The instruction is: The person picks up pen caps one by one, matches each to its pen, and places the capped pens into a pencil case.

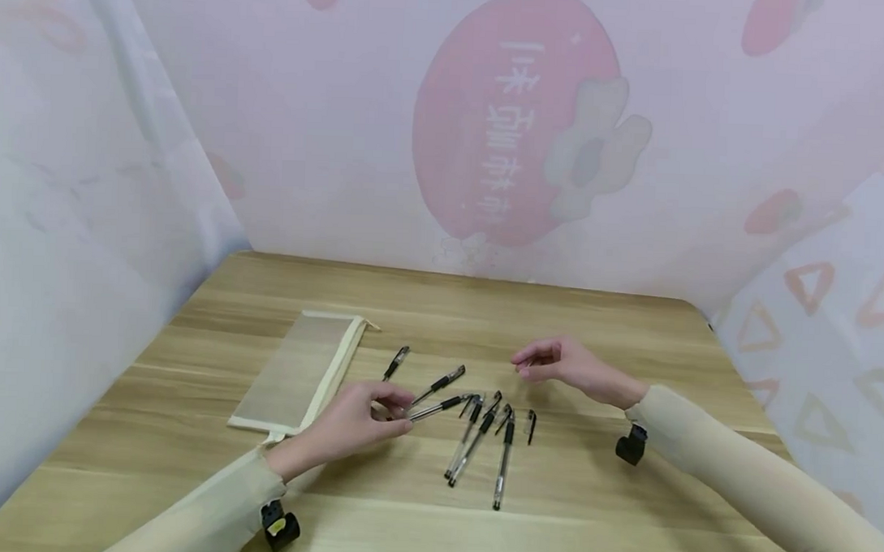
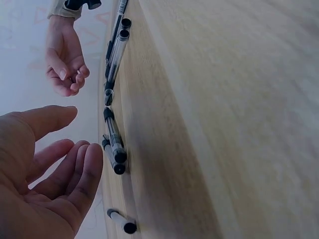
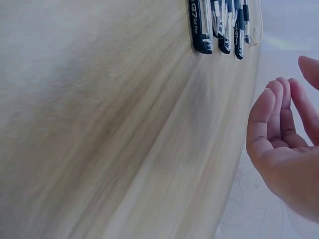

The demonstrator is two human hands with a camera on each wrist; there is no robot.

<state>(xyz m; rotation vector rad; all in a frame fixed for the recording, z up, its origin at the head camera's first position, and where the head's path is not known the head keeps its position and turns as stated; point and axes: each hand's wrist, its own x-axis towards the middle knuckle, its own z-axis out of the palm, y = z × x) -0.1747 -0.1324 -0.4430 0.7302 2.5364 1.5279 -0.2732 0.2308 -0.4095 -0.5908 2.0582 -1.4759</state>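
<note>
My left hand [image 1: 356, 419] hovers over the left part of a loose group of black gel pens, its fingers bent and apart. Nothing lies between its thumb and fingers in the left wrist view. Near its fingertips are a pen [image 1: 444, 380] pointing to the far right and another pen [image 1: 435, 410], partly hidden by the hand. My right hand [image 1: 578, 370] is held above the table, right of the pens, with loosely curved fingers and nothing in them. Closest to it are a small loose pen cap [image 1: 531, 425] and a clear-barrelled pen [image 1: 504, 465].
A flat mesh zip pouch [image 1: 292, 372] with a cream edge lies left of the pens, beside my left hand. Several pens lie on the wood-grain table [image 1: 588, 500]. Printed cloth walls [image 1: 330, 142] rise behind the table and at both sides.
</note>
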